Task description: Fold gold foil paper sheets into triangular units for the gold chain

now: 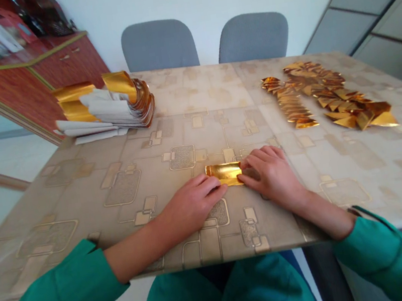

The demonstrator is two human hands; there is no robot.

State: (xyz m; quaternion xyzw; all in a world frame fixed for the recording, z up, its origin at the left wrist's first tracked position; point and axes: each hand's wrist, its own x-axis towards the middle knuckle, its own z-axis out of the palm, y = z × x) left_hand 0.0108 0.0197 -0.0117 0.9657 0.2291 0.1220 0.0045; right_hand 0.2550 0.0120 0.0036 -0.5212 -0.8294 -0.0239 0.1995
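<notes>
A small folded sheet of gold foil paper [226, 173] lies on the table in front of me, its edges turned up into a shallow trough. My left hand [202, 193] pinches its left end, fingers closed together. At the right end, my right hand [267, 173] grips the sheet between thumb and fingers. Far to the right lie rows of folded gold paper pieces [345, 97], with a shorter row [295, 107] beside them. A thick stack of gold-and-white paper sheets [114, 108] rests at the back left, some of it bent over.
The table [184, 138] has a patterned beige cover. Two grey chairs [159, 45] stand behind it against the wall. A reddish wooden cabinet [21, 77] with bags and bottles on top is at the back left.
</notes>
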